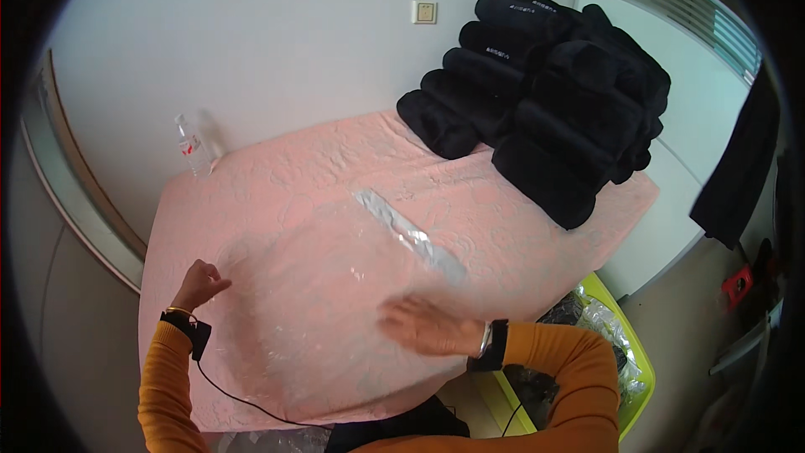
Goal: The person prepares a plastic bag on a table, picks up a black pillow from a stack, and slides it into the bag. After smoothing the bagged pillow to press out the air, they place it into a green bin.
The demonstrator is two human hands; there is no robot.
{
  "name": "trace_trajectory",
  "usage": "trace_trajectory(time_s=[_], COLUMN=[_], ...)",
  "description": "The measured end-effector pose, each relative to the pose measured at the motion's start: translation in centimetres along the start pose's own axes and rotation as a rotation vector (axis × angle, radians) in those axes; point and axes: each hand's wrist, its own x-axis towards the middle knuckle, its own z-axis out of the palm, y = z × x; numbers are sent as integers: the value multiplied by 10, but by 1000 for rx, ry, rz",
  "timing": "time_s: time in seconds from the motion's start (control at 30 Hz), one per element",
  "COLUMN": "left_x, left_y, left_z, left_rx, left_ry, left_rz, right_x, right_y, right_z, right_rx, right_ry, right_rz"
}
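Pink tablecloth (pixel 277 172), silvery strip (pixel 411 235) slanting lengthwise down-right, left hand (pixel 199 285) curled, grip unclear, right hand (pixel 432 325) open

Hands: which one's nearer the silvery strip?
The right hand, blurred, near the lower end of the silvery strip; the left hand, fingers curled, is farther left.

Water bottle (pixel 194 151): on the tablecloth (pixel 277 180), back left
Cushion pile (pixel 558 122): back right (near the wall (pixel 293 42))
Plastic film (pixel 409 233): tablecloth's middle
Bin (pixel 644 362): below, front right

White lettering (pixel 497 54) on black rolls (pixel 553 166); red print (pixel 188 150) on bottle (pixel 193 139)
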Motion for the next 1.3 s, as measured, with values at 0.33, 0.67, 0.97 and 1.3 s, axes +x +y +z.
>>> trace_trajectory(time_s=[0.33,0.67,0.97,1.3], left_x=[-11,-21,-17,-19], left_y=[27,52,51,42], left_z=[20,6,8,24], left_rx=[-642,-540,-558,-264], left_ry=[-102,-138,-201,3], left_rz=[-170,-179,-137,96], right_x=[46,58,65,50], right_y=[-26,-93,-127,-121], right_z=[-26,-1,35,44], right_rx=[51,216,234,237], right_ry=[-127,-174,-103,93], right_rz=[66,-112,-92,-141])
